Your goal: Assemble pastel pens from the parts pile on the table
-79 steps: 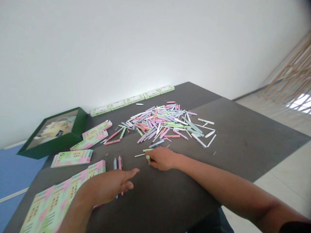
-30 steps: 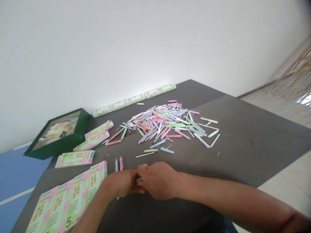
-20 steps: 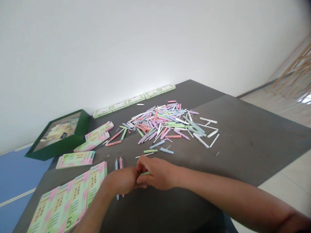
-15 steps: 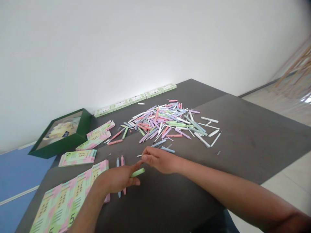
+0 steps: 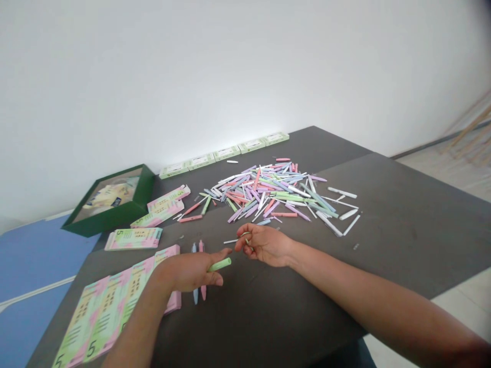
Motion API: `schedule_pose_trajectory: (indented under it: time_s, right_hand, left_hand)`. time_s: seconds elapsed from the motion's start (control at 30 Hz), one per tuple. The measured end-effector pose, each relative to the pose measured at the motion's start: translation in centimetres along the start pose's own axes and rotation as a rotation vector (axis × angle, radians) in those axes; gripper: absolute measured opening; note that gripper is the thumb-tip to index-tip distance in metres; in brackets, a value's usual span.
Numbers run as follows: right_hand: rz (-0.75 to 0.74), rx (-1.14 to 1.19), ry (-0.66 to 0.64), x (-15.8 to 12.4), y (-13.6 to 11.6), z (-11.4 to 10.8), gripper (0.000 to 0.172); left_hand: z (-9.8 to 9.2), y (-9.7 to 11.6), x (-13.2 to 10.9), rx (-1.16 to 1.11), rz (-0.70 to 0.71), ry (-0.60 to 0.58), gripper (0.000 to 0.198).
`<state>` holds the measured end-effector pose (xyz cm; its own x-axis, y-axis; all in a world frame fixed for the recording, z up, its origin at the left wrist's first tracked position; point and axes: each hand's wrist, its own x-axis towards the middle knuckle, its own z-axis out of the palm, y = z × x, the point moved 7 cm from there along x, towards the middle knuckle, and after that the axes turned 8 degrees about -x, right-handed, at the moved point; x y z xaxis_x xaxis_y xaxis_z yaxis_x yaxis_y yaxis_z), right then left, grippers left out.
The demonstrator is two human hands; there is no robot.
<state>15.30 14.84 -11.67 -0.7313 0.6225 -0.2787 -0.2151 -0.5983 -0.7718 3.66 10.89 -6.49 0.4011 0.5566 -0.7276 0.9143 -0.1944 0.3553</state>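
My left hand (image 5: 194,271) is closed around a light green pen barrel (image 5: 220,264), whose open end points right. Between the curled fingers of my right hand (image 5: 266,245) is a small green pen part (image 5: 246,235), mostly hidden. A thin white pen refill (image 5: 230,241) shows just left of those fingertips; it seems to lie on the table. Partly under my left hand are a blue pen (image 5: 195,296) and a pink pen (image 5: 203,292), side by side. Beyond both hands spreads a heap of pastel pen parts (image 5: 264,191).
Printed pink-and-green boxes (image 5: 102,317) lie in a row at front left, with more flat boxes (image 5: 134,238) behind. A green open box (image 5: 148,197) holds plastic packaging. Several pale green boxes (image 5: 201,161) line the wall. The dark table (image 5: 402,220) ends at right.
My right hand has opened its fingers somewhat, so the small green part shows. My left hand keeps the green barrel, its thumb and forefinger slightly more spread. The view has shifted a little left.
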Motion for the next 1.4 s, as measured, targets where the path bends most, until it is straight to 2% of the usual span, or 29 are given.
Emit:
schedule_pose_trajectory:
  time_s: [0.17, 0.47, 0.7, 1.23, 1.4]
  right_hand:
    - [-0.077, 0.078, -0.052, 0.0, -0.3, 0.0, 0.03]
    - [-0.027, 0.133, -0.016, 0.5, 0.4, -1.0, 0.02]
    - [-0.045, 0.119, 0.017, 0.7, 0.5, -1.2, 0.01]
    - [0.016, 0.02, 0.086, 0.7, 1.0, -1.6, 0.024]
    - [0.043, 0.0, 0.128, 0.4, 1.1, -1.8, 0.022]
  left_hand:
    - [0.1, -0.3, 0.1, -0.041, 0.021, -0.018, 0.067]
    - [0.7, -0.5, 0.1, -0.135, 0.028, -0.064, 0.07]
    - [0.7, -0.3, -0.1, -0.094, 0.021, -0.06, 0.069]
    - [0.0, -0.1, -0.4, -0.053, -0.047, -0.025, 0.065]
    - [-0.2, -0.6, 0.0, 0.073, -0.097, -0.011, 0.065]
